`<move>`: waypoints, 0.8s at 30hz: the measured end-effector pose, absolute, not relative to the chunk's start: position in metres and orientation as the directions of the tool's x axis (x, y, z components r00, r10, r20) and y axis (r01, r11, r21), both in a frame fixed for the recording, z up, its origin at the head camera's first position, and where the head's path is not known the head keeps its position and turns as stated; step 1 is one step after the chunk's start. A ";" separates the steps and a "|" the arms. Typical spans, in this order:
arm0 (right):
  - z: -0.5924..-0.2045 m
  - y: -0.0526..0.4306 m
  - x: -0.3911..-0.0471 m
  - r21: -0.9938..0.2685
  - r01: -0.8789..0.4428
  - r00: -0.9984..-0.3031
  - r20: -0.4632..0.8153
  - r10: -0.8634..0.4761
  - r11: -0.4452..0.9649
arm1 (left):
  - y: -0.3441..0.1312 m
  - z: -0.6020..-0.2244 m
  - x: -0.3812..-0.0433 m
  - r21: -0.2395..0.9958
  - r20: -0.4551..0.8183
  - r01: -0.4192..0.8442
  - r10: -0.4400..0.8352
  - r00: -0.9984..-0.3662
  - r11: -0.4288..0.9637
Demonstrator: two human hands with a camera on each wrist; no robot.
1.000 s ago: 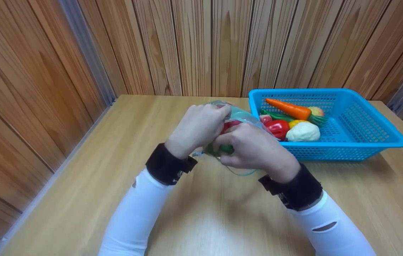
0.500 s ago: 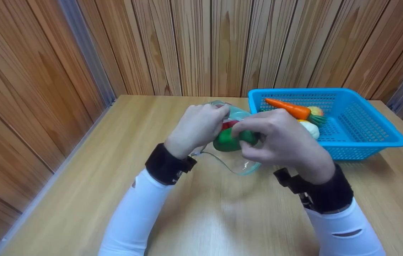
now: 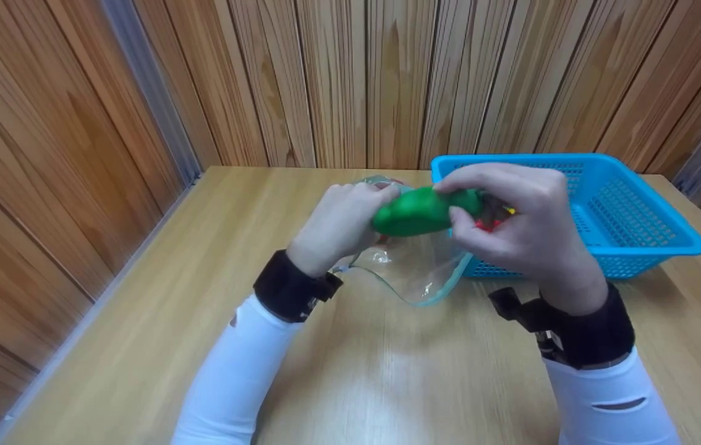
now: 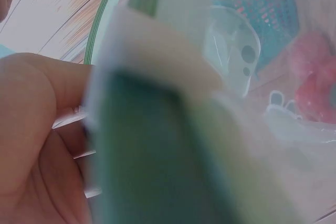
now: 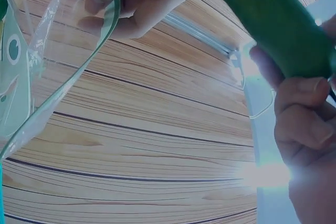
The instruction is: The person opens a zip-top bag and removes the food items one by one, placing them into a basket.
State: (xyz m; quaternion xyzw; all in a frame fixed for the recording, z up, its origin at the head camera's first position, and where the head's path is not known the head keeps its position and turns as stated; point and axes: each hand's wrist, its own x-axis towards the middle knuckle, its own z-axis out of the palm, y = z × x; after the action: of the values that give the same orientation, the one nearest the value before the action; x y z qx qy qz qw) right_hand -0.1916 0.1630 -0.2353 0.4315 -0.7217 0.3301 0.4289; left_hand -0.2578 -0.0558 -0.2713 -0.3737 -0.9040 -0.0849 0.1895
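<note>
A long, smooth green vegetable (image 3: 415, 213) is pinched near one end between the thumb and fingers of my right hand (image 3: 526, 225). It lies above the mouth of a clear zip bag (image 3: 415, 266), its free tip overlapping my left hand (image 3: 344, 222) in the head view. That left hand pinches the bag's green-edged rim (image 5: 113, 17), best seen in the right wrist view. Cartoon print decorates the plastic. Through the bag, the left wrist view shows reddish round things (image 4: 315, 103). A blurred dark green shape fills that view's foreground.
A blue perforated basket (image 3: 647, 241) stands at the right, behind my right hand. A bit of something red (image 3: 488, 225) peeks out between my fingers; the other vegetables there are mostly hidden. Wooden panel walls (image 3: 338, 80) bound the table (image 3: 387, 383) at the back and left.
My right hand has drawn the green vegetable up and right, out of the bag's mouth, and now covers much of the basket's contents. My left hand has stayed in place on the bag.
</note>
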 end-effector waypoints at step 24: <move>-0.265 0.185 -0.254 -0.438 -0.327 -0.757 0.652 0.045 0.837 | -0.053 -0.271 -0.257 -0.044 0.407 0.690 0.644 -0.648 0.723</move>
State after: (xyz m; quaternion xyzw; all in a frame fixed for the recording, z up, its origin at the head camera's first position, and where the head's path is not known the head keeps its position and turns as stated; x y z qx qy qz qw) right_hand -0.2542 0.1850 -0.2652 0.0787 -0.8962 0.2744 0.3395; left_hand -0.2567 -0.0527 -0.2705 -0.3680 -0.9059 -0.0576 0.2015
